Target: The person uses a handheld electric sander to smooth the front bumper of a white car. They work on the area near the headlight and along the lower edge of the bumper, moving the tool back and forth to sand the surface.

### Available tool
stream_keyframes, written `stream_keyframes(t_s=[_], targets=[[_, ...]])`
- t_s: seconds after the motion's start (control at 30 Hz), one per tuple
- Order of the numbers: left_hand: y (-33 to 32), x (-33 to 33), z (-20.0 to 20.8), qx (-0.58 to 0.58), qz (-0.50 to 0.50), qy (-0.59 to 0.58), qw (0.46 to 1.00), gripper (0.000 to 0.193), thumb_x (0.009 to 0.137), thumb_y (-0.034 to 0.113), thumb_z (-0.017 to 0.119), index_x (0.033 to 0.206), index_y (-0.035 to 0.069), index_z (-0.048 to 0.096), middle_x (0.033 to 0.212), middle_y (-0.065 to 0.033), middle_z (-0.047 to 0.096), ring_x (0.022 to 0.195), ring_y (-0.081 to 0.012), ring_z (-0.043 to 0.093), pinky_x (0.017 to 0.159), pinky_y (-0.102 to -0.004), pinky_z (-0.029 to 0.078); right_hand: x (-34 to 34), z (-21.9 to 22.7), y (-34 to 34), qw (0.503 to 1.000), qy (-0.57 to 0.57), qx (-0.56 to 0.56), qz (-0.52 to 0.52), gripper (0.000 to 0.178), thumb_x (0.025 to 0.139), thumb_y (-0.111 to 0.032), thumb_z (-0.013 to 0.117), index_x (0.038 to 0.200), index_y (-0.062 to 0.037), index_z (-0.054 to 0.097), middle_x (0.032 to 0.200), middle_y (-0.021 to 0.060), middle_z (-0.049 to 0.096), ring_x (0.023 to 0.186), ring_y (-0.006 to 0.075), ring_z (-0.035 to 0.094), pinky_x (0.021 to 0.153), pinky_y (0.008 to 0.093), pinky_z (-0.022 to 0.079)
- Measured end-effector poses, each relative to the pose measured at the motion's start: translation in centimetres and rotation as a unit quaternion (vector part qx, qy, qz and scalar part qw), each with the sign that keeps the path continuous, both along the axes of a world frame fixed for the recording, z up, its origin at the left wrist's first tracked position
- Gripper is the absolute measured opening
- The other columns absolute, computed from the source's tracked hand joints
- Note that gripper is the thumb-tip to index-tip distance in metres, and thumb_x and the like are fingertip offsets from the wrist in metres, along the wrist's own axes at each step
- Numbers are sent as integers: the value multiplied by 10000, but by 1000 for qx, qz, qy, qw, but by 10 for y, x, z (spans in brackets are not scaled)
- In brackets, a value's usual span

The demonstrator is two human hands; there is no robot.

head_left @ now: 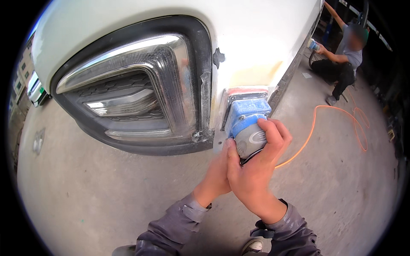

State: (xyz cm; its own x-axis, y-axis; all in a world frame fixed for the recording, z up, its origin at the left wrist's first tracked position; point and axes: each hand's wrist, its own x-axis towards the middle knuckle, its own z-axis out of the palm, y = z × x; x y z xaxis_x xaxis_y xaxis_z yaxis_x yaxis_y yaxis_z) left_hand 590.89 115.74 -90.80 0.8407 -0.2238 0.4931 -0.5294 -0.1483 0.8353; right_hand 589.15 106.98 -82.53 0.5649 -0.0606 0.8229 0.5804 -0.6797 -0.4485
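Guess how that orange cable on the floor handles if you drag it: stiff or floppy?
Probably floppy: the cable lies in loose loops on the concrete floor. Likely light, being thin. Dragged, those loops may tangle or snag. It runs toward the sander under the right hand.

Count as seen from my head camera:

- Hands of mine: two, my right hand (256, 168) and my left hand (215, 175), both wrapped about one tool.
- Sanders: one blue and grey sander (247, 123) in my grip; a second small blue tool (314, 45) at the co-worker's hand, too small to tell its kind.
- Car bodies: one white car panel (256, 38).
- Lamp units: one dark-framed lamp cluster (136, 89).
- Hoses: one orange hose (337, 123), looped on the floor.
- Other people: one co-worker (346, 59), crouched by the car.
- Shoes of mine: one shoe tip (253, 246) showing.
- Concrete floors: one concrete floor (106, 192).
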Motion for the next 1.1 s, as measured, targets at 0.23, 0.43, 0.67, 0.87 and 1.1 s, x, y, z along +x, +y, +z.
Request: stream_keyframes(t_s=[0.23,0.43,0.67,0.87,1.1], targets=[[3,5,-6,8,-11,-31,999,685,820,211,666,1371,-8,323,1220,-237,545,1003,-466,571,768,-486,477,-2,6,0,1000,-16,-16,7,665,737,19,704,1299,-11,349,1238,202,363,1177,351,382,1005,435,322],[8,-2,8,36,-10,2,999,627,840,183,626,1352,-17,323,1209,-271,533,961,-502,563,725,-503,474,-2,0,0,1000,-10,-6,7,663,740,15,702,1300,-10,348,1242,201,362,1184,341,378,1012,433,315],[-4,1,6,-2,-25,5,1000,563,852,167,597,1327,1,345,1159,-253,545,939,-498,568,720,-503,470,0,-3,-12,1000,7,-3,-23,664,739,11,704,1299,-10,348,1253,213,361,1184,342,378,1014,438,307],[4,-1,-1,0,-16,-8,1000,561,843,166,604,1319,10,351,1160,-251,537,929,-489,573,712,-504,471,-2,-7,-3,999,-19,-34,2,677,735,2,706,1303,-10,337,1252,219,367,1179,355,377,1012,448,302],[-6,1,-3,39,-26,12,999,570,830,200,648,1306,16,394,1156,-237,548,917,-460,587,703,-481,475,2,-8,-15,1000,-24,-12,-15,716,689,43,748,1283,18,350,1244,269,369,1157,411,362,924,490,360]])
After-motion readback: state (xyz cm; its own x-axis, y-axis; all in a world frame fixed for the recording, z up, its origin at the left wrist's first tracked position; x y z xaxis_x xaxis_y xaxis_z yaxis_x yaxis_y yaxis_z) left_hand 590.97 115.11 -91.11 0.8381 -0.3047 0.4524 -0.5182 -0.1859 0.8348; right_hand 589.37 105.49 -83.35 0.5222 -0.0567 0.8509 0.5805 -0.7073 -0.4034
